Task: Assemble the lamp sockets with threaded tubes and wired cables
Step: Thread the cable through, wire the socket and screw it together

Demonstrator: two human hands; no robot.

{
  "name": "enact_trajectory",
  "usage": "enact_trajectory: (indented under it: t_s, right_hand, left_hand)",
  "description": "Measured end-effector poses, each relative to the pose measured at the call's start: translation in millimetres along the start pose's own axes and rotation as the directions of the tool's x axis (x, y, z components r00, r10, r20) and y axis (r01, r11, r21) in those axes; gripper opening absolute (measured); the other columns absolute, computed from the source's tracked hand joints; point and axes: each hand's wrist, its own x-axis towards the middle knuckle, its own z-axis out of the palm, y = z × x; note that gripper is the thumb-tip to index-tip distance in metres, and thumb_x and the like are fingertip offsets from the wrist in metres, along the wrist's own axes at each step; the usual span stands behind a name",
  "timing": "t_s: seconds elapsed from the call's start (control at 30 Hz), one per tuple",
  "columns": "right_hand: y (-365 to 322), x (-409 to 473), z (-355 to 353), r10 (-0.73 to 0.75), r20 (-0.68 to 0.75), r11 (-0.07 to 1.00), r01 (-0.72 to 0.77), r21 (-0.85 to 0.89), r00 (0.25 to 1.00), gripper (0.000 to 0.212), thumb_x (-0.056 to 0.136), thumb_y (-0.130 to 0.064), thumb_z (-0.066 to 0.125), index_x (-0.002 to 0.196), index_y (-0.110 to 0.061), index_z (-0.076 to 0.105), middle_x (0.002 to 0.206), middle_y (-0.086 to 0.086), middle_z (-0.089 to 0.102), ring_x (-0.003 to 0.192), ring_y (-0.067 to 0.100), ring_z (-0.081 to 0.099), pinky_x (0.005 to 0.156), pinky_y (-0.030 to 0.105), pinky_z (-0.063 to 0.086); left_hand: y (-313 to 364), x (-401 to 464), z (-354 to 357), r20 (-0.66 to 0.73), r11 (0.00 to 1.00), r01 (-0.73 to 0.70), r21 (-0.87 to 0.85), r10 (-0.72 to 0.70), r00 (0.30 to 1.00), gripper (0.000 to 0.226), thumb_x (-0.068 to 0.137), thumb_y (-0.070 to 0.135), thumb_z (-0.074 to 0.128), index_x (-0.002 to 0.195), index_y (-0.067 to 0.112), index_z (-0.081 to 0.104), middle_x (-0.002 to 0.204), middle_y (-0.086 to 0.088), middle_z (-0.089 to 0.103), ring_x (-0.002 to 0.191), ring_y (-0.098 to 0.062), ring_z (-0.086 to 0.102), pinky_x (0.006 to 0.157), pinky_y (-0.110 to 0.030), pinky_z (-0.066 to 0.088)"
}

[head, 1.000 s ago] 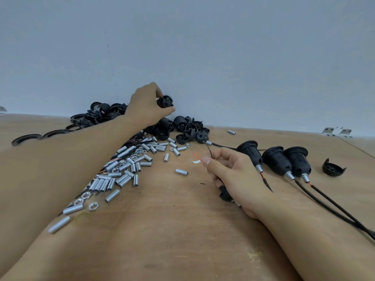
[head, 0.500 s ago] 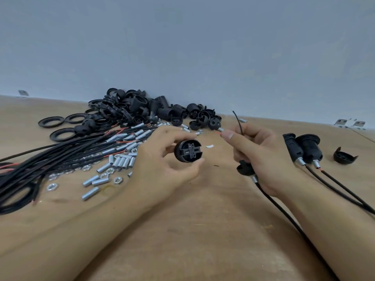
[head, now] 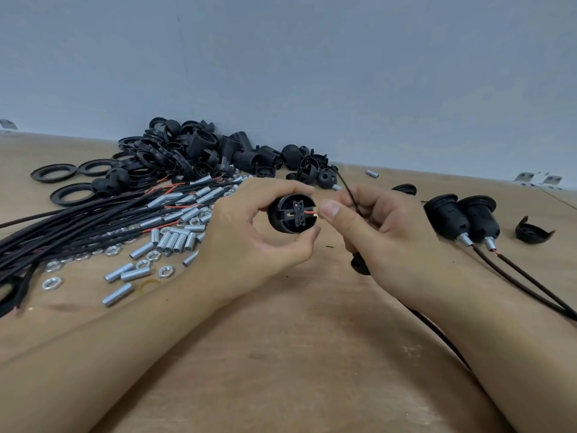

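Two bare hands meet above a wooden table (head: 281, 354). The left hand (head: 249, 242) curls its fingers and thumb round one black socket body (head: 292, 214), terminal face toward the camera. Just right of the socket body, the right hand (head: 384, 235) pinches one red wire (head: 310, 213) whose tip touches the terminals, with a black cable (head: 349, 195) running through its fingers. Further right of the socket body lie two finished sockets (head: 462, 218) on cables and one loose black cap (head: 532, 234). Left of it lie scattered threaded tubes (head: 175, 242), nuts and a cable bundle (head: 78, 226), too many to count.
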Motion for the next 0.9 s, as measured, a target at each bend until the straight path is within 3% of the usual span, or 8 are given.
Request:
enact_trajectory:
  t_s: [0.47,0.7,0.9]
  right_hand:
    - [1.9,2.0,0.7,0.059,-0.038,0.998,-0.059,0.003,0.998,0.018,0.094,-0.025,0.063,0.076,-0.022,0.065,0.051,-0.007,0.040,0.047,0.010,0.032,0.043,0.026,0.030]
    - [6.1,2.3,2.2,0.049,-0.072,0.996,-0.054,-0.075,0.996,0.018,0.092,-0.023,0.066,0.078,-0.012,0.065,0.060,0.015,0.037,0.050,0.015,0.032,0.043,0.022,0.029]
    - [7.4,1.3,3.3,0.019,-0.088,0.988,-0.032,-0.150,0.996,0.020,0.090,-0.022,0.067,0.071,-0.021,0.062,0.050,-0.004,0.035,0.043,0.006,0.028,0.042,0.016,0.028]
  left_hand:
    - [5.7,0.0,-2.2,0.047,0.991,-0.034,0.132,0.028,0.998,0.036,0.070,0.013,0.080,0.106,0.008,0.074,0.100,0.000,0.073,0.098,-0.023,0.064,0.088,-0.044,0.049]
    - [3.6,0.2,-3.1,0.095,0.989,-0.011,0.149,-0.003,0.995,0.037,0.070,0.015,0.081,0.106,0.011,0.074,0.100,0.003,0.073,0.099,-0.021,0.064,0.090,-0.039,0.049]
    - [3.4,0.4,-3.7,0.118,0.960,-0.088,0.267,0.058,0.991,0.038,0.070,0.012,0.086,0.106,0.010,0.075,0.100,0.003,0.073,0.094,-0.021,0.062,0.090,-0.027,0.044]
